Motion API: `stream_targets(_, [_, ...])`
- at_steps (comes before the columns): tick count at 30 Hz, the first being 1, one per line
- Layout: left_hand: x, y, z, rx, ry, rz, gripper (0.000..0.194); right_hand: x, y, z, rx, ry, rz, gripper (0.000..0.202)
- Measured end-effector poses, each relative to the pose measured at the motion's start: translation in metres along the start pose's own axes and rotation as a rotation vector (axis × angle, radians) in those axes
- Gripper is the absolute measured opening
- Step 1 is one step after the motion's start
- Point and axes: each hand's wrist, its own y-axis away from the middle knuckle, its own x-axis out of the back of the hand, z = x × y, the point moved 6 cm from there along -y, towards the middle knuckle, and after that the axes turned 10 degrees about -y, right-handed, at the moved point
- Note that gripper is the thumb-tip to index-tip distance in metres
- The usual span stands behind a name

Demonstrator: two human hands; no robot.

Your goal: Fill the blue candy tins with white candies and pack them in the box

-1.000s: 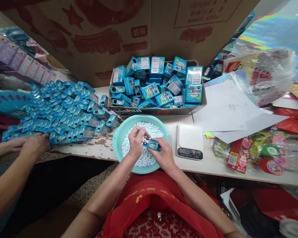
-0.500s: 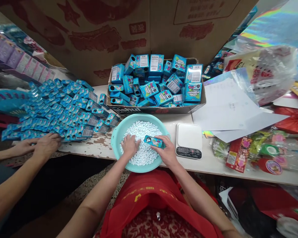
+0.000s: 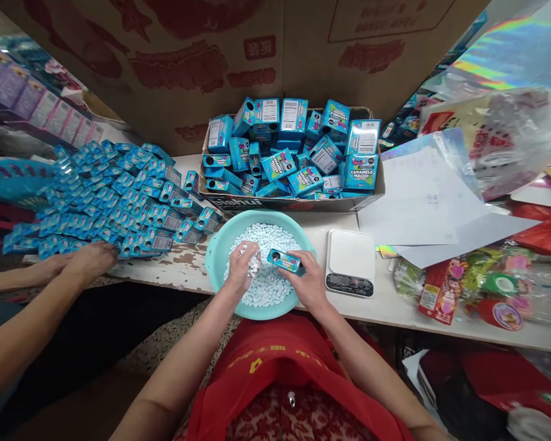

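A turquoise plastic basin [image 3: 215, 260] stands at the table's front edge, filled with small white candies [image 3: 269, 291]. Over its left half, my left hand [image 3: 242, 267] is cupped around a handful of these candies, some showing between the fingers. My right hand [image 3: 308, 275] grips a small blue candy box [image 3: 283, 260] by its right end, above the basin's right side. The box lies on its side, with a dark round opening at the end facing my left hand.
Behind the basin, a carton [image 3: 376, 197] holds many blue boxes. A white digital scale [image 3: 350, 260] sits to the right, near papers [image 3: 417, 202] and bagged sweets [image 3: 505, 285]. At left, a co-worker's hands [image 3: 94, 260] touch a pile of small blue boxes [image 3: 119, 196].
My left hand has risen from the white candies, closing from spread fingers around a handful. My right hand still holds the small box in nearly the same place.
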Motion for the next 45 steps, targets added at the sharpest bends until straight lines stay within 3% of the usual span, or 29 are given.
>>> stream_targets(4, [-0.014, 0.013, 0.034, -0.112, 0.226, 0.002, 0.03, -0.016, 0.001, -0.009, 0.018, 0.025, -0.07, 0.026])
stream_targets(8, [-0.019, 0.014, 0.047, -0.177, 0.269, 0.071, 0.03, -0.02, 0.0, -0.025, 0.064, 0.026, -0.113, 0.028])
stream_targets(14, [-0.022, 0.012, 0.058, -0.255, 0.248, 0.077, 0.025, -0.015, -0.005, -0.031, 0.053, 0.016, -0.111, 0.027])
stream_targets(23, [-0.029, 0.014, 0.06, -0.29, 0.191, 0.063, 0.028, -0.017, -0.005, -0.031, 0.012, -0.05, -0.105, 0.026])
stream_targets(36, [-0.028, 0.011, 0.061, -0.346, 0.11, 0.133, 0.029, -0.017, -0.006, -0.032, -0.006, -0.066, -0.062, 0.025])
stream_targets(45, [-0.035, 0.009, 0.057, -0.299, 0.116, 0.065, 0.039, -0.021, -0.006, -0.024, -0.049, -0.102, -0.06, 0.028])
